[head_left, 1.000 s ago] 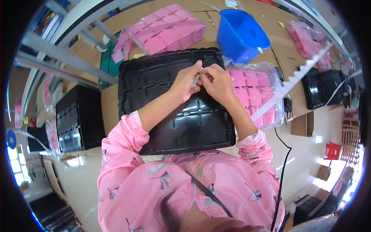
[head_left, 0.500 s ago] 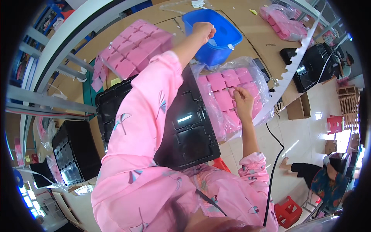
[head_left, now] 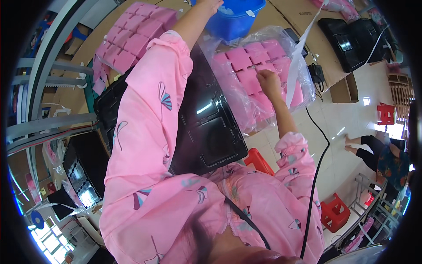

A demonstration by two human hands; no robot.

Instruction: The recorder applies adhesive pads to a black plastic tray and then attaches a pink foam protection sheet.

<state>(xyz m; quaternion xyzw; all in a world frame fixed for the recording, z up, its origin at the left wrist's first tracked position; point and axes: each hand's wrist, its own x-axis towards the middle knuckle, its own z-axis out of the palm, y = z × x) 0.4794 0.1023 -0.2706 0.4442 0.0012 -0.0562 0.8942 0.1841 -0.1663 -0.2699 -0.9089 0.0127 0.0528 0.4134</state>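
Note:
My left hand (head_left: 211,5) is at the near left rim of a blue plastic bin (head_left: 231,24), its fingers curled closed and partly cut off by the picture's top edge. Whatever may be in them is hidden. Bits of whitish, clear material lie inside the bin. Over on the right, my right hand (head_left: 270,83) has its fingertips pinched together against pink foam blocks (head_left: 250,81), which sit in rows in a clear plastic bag (head_left: 233,105). Anything small in that pinch does not show. A glossy black moulded panel (head_left: 206,132) lies under my left arm, in front of my body.
More pink blocks (head_left: 136,37) are stacked at the far left. A white strip (head_left: 299,53) hangs beside my right hand. A black cable (head_left: 323,163) runs down on the right. Red stools (head_left: 335,213) stand on the floor, and another person (head_left: 391,163) is at far right.
The view has shifted, so the bench things sit higher in it. My left hand has drawn back left from over the bin to its rim. The white strip has swung left, closer to my right hand.

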